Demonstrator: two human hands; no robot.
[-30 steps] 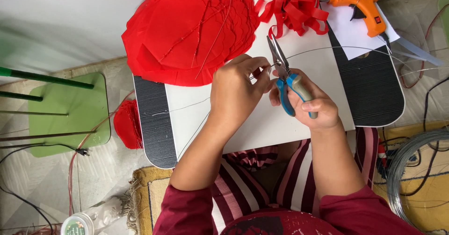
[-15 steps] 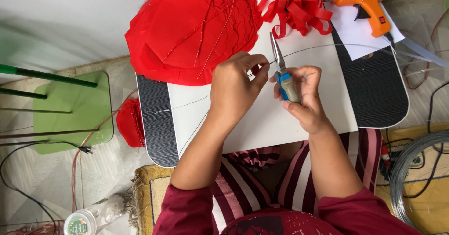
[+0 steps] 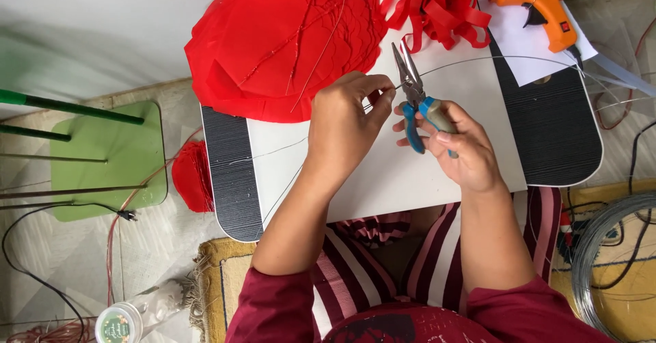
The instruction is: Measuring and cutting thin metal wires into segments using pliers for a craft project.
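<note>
Pliers (image 3: 413,83) raised nearer red petals (image 3: 287,42)

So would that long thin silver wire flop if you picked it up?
Probably springy, not floppy: the long thin silver wire holds a smooth arc across the white tabletop. Likely light, since the left hand pinches it with fingertips. Blue-handled pliers suggest it resists bare-finger bending.

The picture is bright and evenly lit by soft, daylight-like light. Shadows are weak: only a faint one lies under the hands (image 3: 348,121) on the white bench (image 3: 383,179). The red paper (image 3: 273,42) at 12 o'clock looks very saturated, with little detail. Focus is sharp at the centre; straight lines bend slightly toward the edges.
</note>
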